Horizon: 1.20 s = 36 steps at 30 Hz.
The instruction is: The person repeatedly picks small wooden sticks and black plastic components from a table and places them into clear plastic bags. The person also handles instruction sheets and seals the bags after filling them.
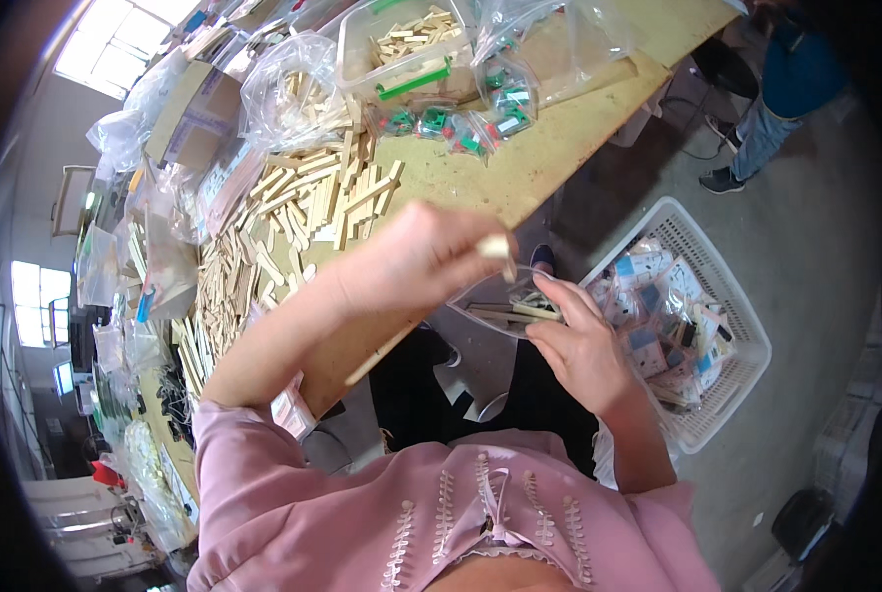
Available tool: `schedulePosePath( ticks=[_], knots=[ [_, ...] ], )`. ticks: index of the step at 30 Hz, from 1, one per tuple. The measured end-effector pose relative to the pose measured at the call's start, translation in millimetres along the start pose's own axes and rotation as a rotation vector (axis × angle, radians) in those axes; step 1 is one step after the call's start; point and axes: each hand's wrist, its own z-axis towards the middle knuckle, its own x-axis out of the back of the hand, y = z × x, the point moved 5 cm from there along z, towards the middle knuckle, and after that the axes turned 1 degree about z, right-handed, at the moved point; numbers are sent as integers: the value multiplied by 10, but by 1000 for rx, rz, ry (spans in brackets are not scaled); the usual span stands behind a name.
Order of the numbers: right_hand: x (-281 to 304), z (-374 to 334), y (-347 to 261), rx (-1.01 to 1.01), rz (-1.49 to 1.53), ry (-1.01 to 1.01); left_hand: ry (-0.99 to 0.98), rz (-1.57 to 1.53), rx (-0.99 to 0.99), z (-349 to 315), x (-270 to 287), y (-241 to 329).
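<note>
My left hand [416,259] is closed around short pale wooden sticks [497,249], whose ends show past its fingertips. It is held over the mouth of a clear plastic bag [472,293]. My right hand [581,345] pinches the bag's right edge between thumb and fingers, and the mouth gapes. Several wooden strips [522,312] lie inside the bag; its lower part is hard to make out. Left of my left forearm, a heap of flat wooden sticks [231,264] covers the table, with thicker square wooden strips [347,197] behind it.
A white plastic basket [753,367] of filled clear bags stands at right. On the yellowish table [569,148] are a clear tub [347,49] of wood pieces, small bags of green and red parts [436,121] and a cardboard box [202,113]. A person [801,74] is at far right.
</note>
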Motion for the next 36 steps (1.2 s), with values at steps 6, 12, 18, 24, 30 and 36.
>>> schedulePosePath(
  ticks=[6,12,18,24,30,36],
  knots=[
    [-25,-129,-50,-21,-19,-42,231,74,58,167,-91,-35],
    [-142,-330,-39,-60,-3,-69,570,459,-72,655,150,-1140],
    [-101,-386,-126,-14,-29,-23,532,-506,118,308,76,-1366],
    [-131,-262,-280,66,-60,-26,395,-830,74,-565,-317,-528],
    [-253,-167,-579,175,-19,-45,537,-666,104,-1295,-739,-109],
    [-399,-213,-853,202,-16,-122,580,-245,252,-1986,-1062,-127]
  ],
)
